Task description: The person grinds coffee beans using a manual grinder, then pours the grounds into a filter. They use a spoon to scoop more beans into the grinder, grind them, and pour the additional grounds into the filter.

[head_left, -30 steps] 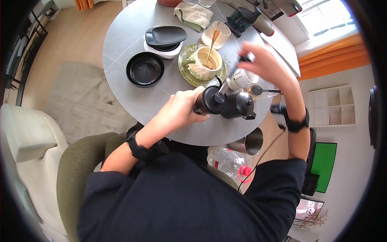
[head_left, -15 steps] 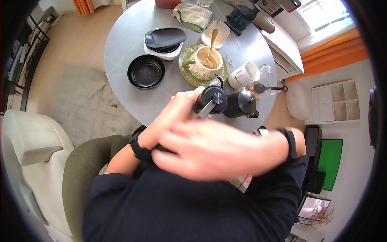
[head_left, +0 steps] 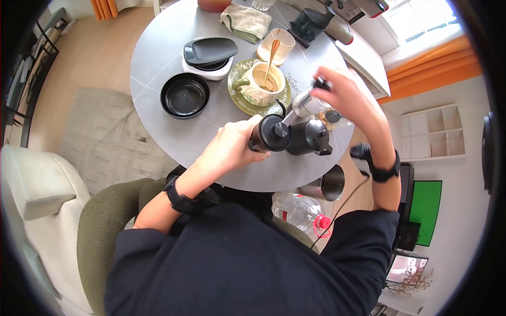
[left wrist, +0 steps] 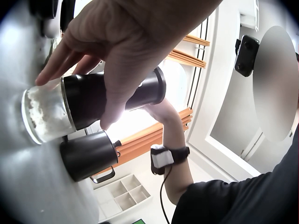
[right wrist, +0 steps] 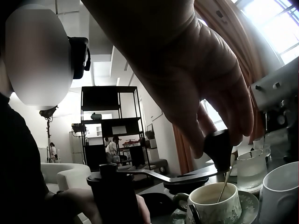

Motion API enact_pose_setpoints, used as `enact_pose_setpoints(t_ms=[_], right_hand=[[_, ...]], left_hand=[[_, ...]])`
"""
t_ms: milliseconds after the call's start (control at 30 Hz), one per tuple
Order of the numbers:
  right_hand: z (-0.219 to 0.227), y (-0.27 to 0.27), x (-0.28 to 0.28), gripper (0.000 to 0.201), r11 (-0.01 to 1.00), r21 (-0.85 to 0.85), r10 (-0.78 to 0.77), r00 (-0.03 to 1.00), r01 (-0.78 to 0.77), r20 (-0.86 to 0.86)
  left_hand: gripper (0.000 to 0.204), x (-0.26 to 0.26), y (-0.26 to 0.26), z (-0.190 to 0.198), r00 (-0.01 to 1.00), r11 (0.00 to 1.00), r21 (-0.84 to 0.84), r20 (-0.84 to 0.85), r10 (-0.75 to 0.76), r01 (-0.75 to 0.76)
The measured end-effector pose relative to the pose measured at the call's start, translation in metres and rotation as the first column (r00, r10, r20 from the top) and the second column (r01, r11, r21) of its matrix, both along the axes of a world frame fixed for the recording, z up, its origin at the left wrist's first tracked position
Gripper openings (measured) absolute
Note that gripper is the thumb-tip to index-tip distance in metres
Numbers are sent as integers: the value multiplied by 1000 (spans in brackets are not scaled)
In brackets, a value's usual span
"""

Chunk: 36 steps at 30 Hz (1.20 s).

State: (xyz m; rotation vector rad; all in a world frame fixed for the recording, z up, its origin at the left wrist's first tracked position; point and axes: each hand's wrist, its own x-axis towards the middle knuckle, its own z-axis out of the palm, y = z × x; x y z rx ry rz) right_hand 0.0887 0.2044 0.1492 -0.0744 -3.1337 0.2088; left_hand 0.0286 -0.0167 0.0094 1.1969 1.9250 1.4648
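My left hand (head_left: 229, 145) grips the black body of a hand grinder (head_left: 270, 134); in the left wrist view its clear lower jar (left wrist: 49, 109) shows pale residue inside. From the grinder's top a metal crank arm (right wrist: 166, 178) reaches to a black knob (right wrist: 218, 148), which my right hand (right wrist: 201, 88) pinches with its fingertips. In the head view the right hand (head_left: 345, 95) is up and right of the grinder. A black lidded pot (head_left: 310, 138) stands just right of the grinder.
A patterned cup (head_left: 259, 87) with a spoon sits on a green saucer (head_left: 244, 105). Around them are a ribbed glass (head_left: 280, 46), a black bowl (head_left: 184, 95), a white scale (head_left: 221, 72) with a dark scoop, and a cloth (head_left: 246, 22). A bottle (head_left: 295, 210) is below the table.
The crank has turned: half a second ago it pointed toward my body with my right hand low over my left forearm; now knob and hand are at the upper right. My left hand keeps its grip.
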Motion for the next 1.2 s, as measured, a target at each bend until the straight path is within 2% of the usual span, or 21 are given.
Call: enact_pose_setpoints(t_ms=[67, 133, 200, 267, 333, 400, 433, 467, 500, 533, 567, 600, 667, 700, 800, 867, 933, 1000, 1067, 1133, 1200], right_hand=[[14, -8, 39, 27, 998, 59, -20, 994, 13, 107], [16, -27, 81, 31, 992, 124, -32, 989, 15, 141], [25, -57, 107, 29, 992, 121, -6, 968, -26, 251], [32, -88, 115, 25, 979, 65, 167, 943, -194, 288], [34, -107, 102, 21, 883, -110, 466, 821, -457, 330], [21, -134, 84, 18, 766, -100, 643, 752, -636, 145], [9, -144, 72, 18, 730, -31, 684, 729, -683, 32], [-1, -152, 58, 19, 692, 44, 722, 688, -721, -78], [-5, -157, 38, 18, 656, 170, 753, 653, -735, -83], [-6, -159, 14, 17, 645, 215, 760, 645, -733, -83], [-7, -161, -10, 16, 634, 261, 767, 637, -729, -84], [-6, -160, -34, 17, 658, 230, 748, 658, -718, -84], [-7, -144, -77, 22, 747, 266, 632, 775, -610, 4], [-9, -128, -94, 25, 800, 229, 571, 821, -554, -8], [-10, -69, -100, 28, 887, 226, 433, 895, -402, -104], [-13, -34, -81, 30, 928, 275, 291, 950, -253, -109], [-11, -8, -51, 32, 979, 172, 127, 989, -112, -77], [-4, 5, -12, 32, 985, 78, 163, 979, -154, -122], [10, 2, 25, 33, 986, 154, 62, 996, -71, 59], [20, -18, 59, 33, 992, 124, 0, 991, -17, 136], [31, -46, 83, 33, 991, 124, 21, 956, -59, 292]], left_hand=[[43, 1, 0, -2, 1000, 1000, 4, 10, -3, 3], [42, 1, 0, -2, 999, 1000, -1, 31, -10, 10], [42, 0, 0, -2, 1000, 1000, -8, 21, -15, 15], [42, 0, 0, -2, 1000, 1000, -5, 25, -16, 16], [41, 1, 0, -1, 999, 1000, 5, 42, -13, 13], [48, 1, 1, 0, 1000, 999, -39, 2, 7, -7], [51, 0, 1, 1, 1000, 998, -60, -19, 19, -20], [52, -1, 0, 4, 999, 999, -52, 32, -14, 16], [52, -3, -2, 8, 995, 998, -40, 85, -46, 50], [52, -4, -4, 9, 987, 996, -28, 141, -78, 83], [52, -3, -3, 3, 999, 998, 31, 26, -47, 46], [51, -1, -1, -10, 996, 995, 93, -88, -10, 18], [50, 2, 3, -29, 949, 974, 225, -306, 80, -9], [44, 3, 1, -19, 994, 998, 28, -101, 52, -49], [48, 2, 2, -5, 998, 999, -17, -51, 31, -32], [47, 2, 2, -5, 999, 999, 12, -38, 39, -38], [48, 2, -1, 2, 999, 999, -4, -12, 33, -34], [48, 1, -1, 3, 1000, 1000, -11, 19, 16, -15], [48, 1, -1, 2, 1000, 1000, -23, 24, 10, -9], [49, 1, 0, 1, 1000, 999, -39, 1, 16, -16], [49, 1, 0, -1, 1000, 999, -41, -9, 18, -18]])
